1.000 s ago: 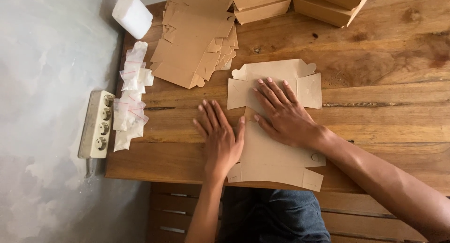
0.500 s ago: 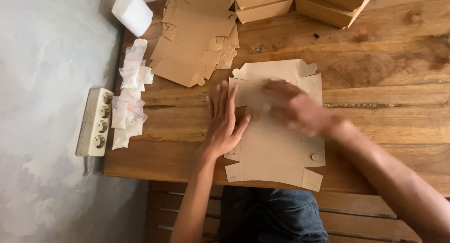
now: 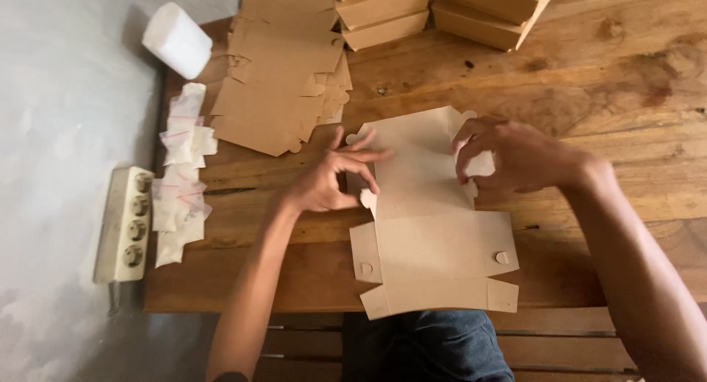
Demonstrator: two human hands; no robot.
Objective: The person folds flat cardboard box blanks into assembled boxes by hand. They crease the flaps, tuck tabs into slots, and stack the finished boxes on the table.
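- So, we have a flat brown cardboard box blank (image 3: 431,227) at centre frame on the wooden table (image 3: 626,131); its near end runs to the table's front edge, lower centre.
- Left hand (image 3: 328,179) pinches the left side flap of the blank's far half, fingers narrow and curled on the card edge. We judge this grip is there to stand the flap up along its crease.
- Right hand (image 3: 515,157) mirrors it on the right side flap, fingers bent in and closed on the card. Both sides held at once likely keeps the panel square.
- Far half of the blank looks lifted off the table; near half lies flat, with a round tab at each side.
- Stack of unfolded blanks (image 3: 280,80) sits upper left of centre, near the left hand but not touching it.
- Folded boxes (image 3: 442,10) line the top edge, well apart from the hands.
- Small clear bags (image 3: 180,176) lie along the table's left edge; a white roll (image 3: 177,39) at upper left; a power strip (image 3: 121,223) off the table at far left.
- Open room: bare wood right of the blank, mid right of frame. Left side is tighter, bags and stack crowd it.
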